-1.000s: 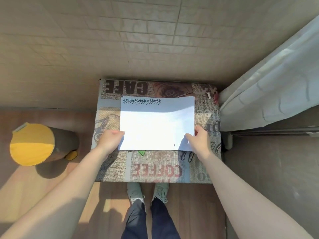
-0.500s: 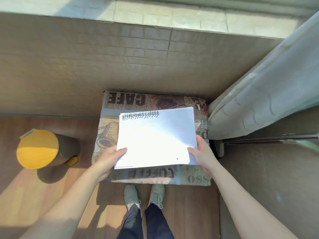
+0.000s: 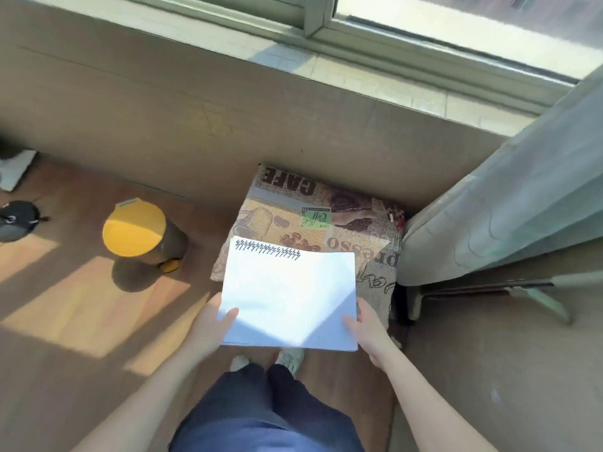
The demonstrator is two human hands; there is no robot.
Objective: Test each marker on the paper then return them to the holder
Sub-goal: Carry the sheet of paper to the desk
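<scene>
both hands gripping the paper, left hand on its near-left corner, right hand near-right, zigzag marker scribbles along top edge, coffee-print cushion behind

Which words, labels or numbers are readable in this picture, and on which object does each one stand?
"CAFE": on the cushion, far edge, upside down to the camera.
"presso": on the cushion's right side, upside down, first letters unclear.
Green label on the cushion: script too blurred to read.
Paper: a row of black zigzag marks, no words.
</scene>
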